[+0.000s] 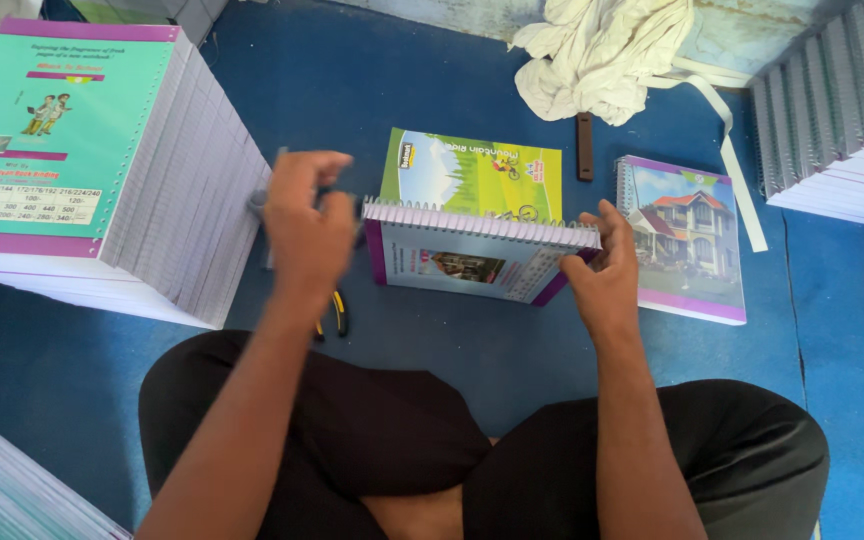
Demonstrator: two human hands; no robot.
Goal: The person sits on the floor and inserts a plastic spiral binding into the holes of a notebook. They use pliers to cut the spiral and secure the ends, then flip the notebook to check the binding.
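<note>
Head view, looking down on a person seated cross-legged in dark trousers on a blue floor [432, 90]. A spiral-bound notebook [472, 258] stood on edge in front of the knees, its wire spine uppermost and its cover, printed with a small house picture and edged in purple, facing the camera. The right hand [607, 280] gripped the notebook's right end, fingers [612, 222] curled over the spine and clamped on the corner. The left hand [307, 235] was raised just beside the notebook's left end and was motion-blurred; its fingers were curled together around a slim grey object that showed only partly, and whether the hand touched the notebook could not be told. Under the left wrist a pair of pliers with yellow-and-black handles [335, 315] lay on the floor.

Directly behind the upright notebook a second notebook with a green landscape cover [477, 175] lay flat. To the right, near the right hand, a third spiral-bound notebook [687, 240] with a picture of a red-roofed house lay flat. At far left stood a tall stack of unbound books [167, 190] topped by a teal and purple cover. A further stack of spiral-bound notebooks [842, 110] occupied the upper right corner. A crumpled cream cloth [602, 55] lay at the top, with a small dark brown bar [584, 145] just below it.
</note>
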